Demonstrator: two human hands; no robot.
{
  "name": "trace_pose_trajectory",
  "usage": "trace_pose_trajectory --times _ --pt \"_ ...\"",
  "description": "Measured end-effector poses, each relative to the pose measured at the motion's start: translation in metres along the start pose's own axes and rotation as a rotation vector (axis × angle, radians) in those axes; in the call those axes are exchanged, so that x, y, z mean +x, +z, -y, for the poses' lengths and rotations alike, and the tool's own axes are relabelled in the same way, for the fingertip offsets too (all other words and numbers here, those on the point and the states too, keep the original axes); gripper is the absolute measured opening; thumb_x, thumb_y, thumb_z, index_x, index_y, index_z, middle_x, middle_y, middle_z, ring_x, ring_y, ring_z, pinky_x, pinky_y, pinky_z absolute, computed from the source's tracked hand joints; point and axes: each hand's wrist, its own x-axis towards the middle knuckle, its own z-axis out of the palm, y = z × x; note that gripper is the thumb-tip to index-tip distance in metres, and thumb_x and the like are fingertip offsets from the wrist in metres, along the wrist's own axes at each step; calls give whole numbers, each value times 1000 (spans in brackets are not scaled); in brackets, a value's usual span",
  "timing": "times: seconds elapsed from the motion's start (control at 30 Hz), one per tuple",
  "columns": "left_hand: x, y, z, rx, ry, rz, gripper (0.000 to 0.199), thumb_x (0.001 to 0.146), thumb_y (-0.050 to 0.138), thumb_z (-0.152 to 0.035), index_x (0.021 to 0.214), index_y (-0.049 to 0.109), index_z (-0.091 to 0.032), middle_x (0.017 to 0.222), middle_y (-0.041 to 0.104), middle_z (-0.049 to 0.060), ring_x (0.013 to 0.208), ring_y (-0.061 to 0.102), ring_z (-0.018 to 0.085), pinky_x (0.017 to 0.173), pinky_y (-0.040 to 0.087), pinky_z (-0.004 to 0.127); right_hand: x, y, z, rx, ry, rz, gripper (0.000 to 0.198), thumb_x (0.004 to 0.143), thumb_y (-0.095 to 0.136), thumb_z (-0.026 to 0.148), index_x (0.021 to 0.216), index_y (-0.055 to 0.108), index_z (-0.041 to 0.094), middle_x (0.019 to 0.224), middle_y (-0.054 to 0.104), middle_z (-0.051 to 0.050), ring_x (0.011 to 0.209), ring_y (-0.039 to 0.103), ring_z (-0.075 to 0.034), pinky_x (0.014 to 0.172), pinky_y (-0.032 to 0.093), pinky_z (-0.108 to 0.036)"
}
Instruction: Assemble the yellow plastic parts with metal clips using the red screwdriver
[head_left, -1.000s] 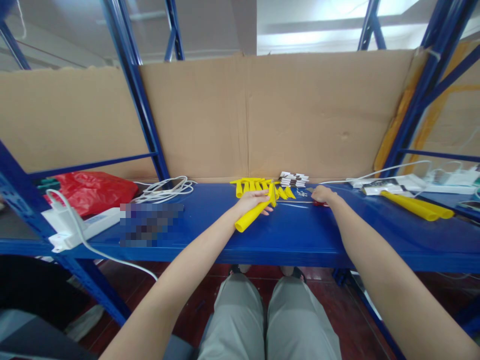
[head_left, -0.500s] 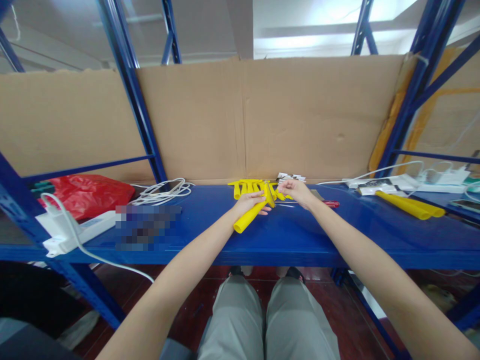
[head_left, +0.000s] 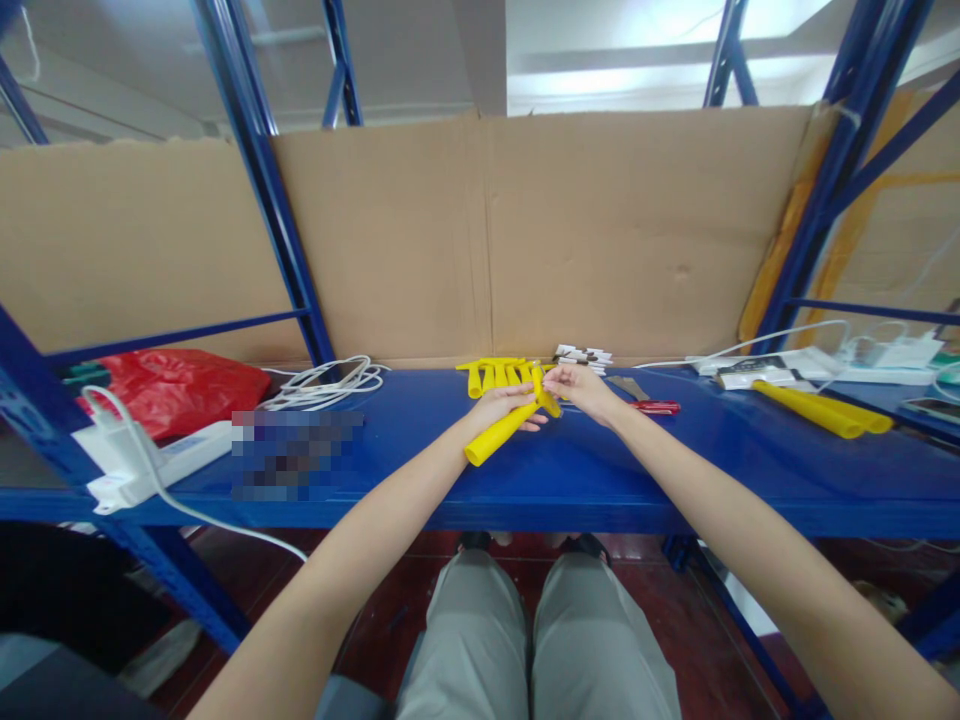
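Note:
My left hand (head_left: 499,405) is wrapped round a yellow hollow plastic handle (head_left: 496,440), its open round end tilted down toward me. At the handle's far end sits a wider yellow crosspiece. My right hand (head_left: 581,388) has its thumb and fingers pinched together against that crosspiece; anything small between the fingertips is hidden. Just behind my hands lies a row of several similar yellow pieces (head_left: 487,379). Small white-and-black parts (head_left: 583,357) are piled beyond my right hand. A red-handled tool (head_left: 657,407) rests to the right of it.
A white power strip (head_left: 169,462), a red plastic bag (head_left: 184,388) and a coiled white cable (head_left: 334,383) occupy the left of the blue shelf (head_left: 420,490). Yellow tubes (head_left: 814,410) and chargers (head_left: 892,355) lie at the right. Cardboard (head_left: 600,240) stands along the back.
My right hand has moved left and down, closing the gap to the yellow handle's crosspiece. The red-handled tool shows more fully now. My left hand keeps its hold, with the handle slightly turned.

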Motion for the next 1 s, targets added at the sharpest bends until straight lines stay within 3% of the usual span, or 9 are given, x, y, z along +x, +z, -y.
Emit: trace_pose_trajectory --times 0.33,0.57,0.73,0.87,1.0 --pt "-4 0 -2 5 -10 41 59 89 61 -14 144 40 -16 118 67 19 69 74 17 67 61 27 1 2 1 -199 -99 -83 26 69 69 45 70 61 20 71 61 -2 69 53 -15 72 45 -31" --pt "-5 0 -6 10 9 50 52 91 53 -7 142 46 -15 117 69 17 71 74 17 69 60 27 -1 2 2 -166 -102 -95 30 70 65 50 73 57 21 74 57 -1 71 50 -15 72 42 -30" --pt "-4 -1 -5 15 20 59 53 90 60 -13 141 47 -14 106 72 16 67 73 17 64 60 25 0 1 -1 -89 -25 -170 33 65 73 40 84 55 21 88 61 -1 77 53 -14 75 45 -29" --pt "-2 -2 -3 68 33 64 50 90 57 -10 140 49 -14 95 74 12 64 71 15 59 58 23 -2 1 0 53 111 -7 27 68 74 37 83 59 20 85 66 -3 77 58 -14 75 46 -28" --pt "0 -4 -2 108 58 76 49 89 60 -10 136 53 -14 81 74 9 60 69 15 55 56 23 -4 1 2 80 125 72 24 71 74 40 76 63 20 76 68 -1 70 59 -14 67 46 -26"
